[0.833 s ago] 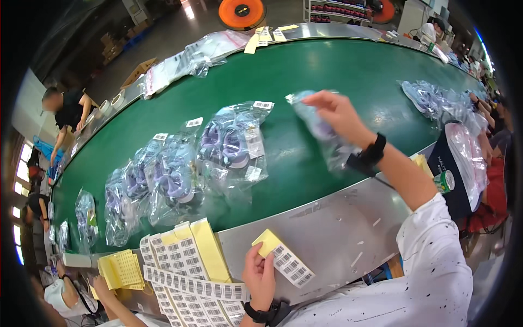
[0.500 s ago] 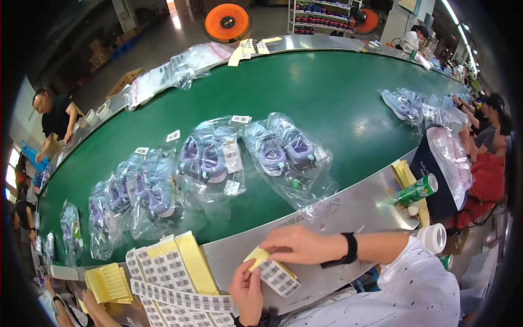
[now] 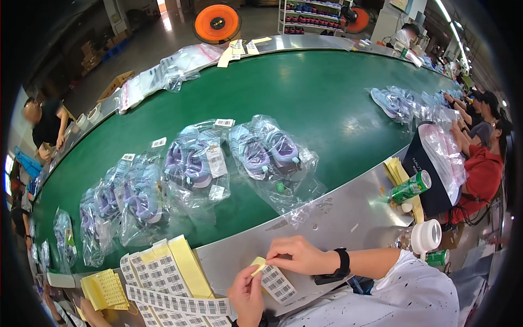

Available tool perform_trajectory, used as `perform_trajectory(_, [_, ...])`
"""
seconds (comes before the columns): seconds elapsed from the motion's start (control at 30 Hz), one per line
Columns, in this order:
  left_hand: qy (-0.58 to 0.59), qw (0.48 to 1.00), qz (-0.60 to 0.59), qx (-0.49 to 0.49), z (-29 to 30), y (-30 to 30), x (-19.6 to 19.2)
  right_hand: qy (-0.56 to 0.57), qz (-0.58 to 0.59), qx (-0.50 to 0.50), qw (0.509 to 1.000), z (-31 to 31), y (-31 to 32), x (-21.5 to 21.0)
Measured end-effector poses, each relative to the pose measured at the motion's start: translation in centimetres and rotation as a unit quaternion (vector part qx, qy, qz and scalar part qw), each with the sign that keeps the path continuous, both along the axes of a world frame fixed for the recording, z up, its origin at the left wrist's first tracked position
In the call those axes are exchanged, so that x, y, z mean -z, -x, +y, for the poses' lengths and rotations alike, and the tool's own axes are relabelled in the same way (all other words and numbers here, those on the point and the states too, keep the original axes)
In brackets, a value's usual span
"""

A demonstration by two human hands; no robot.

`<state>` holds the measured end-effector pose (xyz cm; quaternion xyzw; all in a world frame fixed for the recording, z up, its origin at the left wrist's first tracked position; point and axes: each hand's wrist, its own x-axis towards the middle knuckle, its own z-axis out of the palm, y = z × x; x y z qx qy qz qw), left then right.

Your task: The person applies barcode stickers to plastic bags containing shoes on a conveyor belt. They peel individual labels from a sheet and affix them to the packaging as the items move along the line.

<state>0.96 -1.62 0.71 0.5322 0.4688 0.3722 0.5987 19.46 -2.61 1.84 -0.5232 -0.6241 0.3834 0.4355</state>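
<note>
Over the metal ledge, my left hand (image 3: 246,295) pinches the yellow-backed upper end of a small sheet of barcode labels (image 3: 280,285). My right hand (image 3: 298,255), with a black band on its wrist, has thumb and fingers closed at the same end of that sheet. Whether a single label is lifted between the fingertips is too small to tell. Beside my left hand lie more barcode label sheets (image 3: 162,267), with a long label strip (image 3: 174,301) across them. Beyond the ledge, pairs of light blue and purple shoes (image 3: 256,155) in clear plastic bags rest on the green belt (image 3: 305,90).
A green can (image 3: 409,186) lies on yellow paper to the right, near a dark box (image 3: 430,169) with plastic bags. A white-lidded bottle (image 3: 426,236) stands by my right arm. Yellow sheets (image 3: 104,288) lie far left, near another person's hand. Co-workers sit along the right side.
My right hand's fingertips have drawn in against the label sheet's upper end, beside my left hand. The surroundings have shifted slightly left in view.
</note>
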Motion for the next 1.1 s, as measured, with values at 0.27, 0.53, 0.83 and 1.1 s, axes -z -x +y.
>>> perform_trajectory(0.27, [0.061, 0.996, -0.026, 0.054, 0.0, -1.0, -1.6, -0.124, -0.145, 0.004, 0.982, -0.5, 0.1, -0.2])
perform_trajectory(0.53, [0.049, 0.996, -0.054, 0.044, 0.2, -2.4, -1.1, -0.129, -0.13, -0.025, 0.983, -0.3, -1.6, -2.9])
perform_trajectory(0.83, [0.055, 0.997, -0.041, 0.03, 0.8, -3.0, -2.4, -0.104, -0.03, -0.024, 0.994, 1.4, -3.4, -7.3])
perform_trajectory(1.1, [0.0, 0.999, -0.029, -0.028, -1.3, -3.3, -0.3, -0.159, -0.061, 0.281, 0.945, 16.5, -13.5, -4.0])
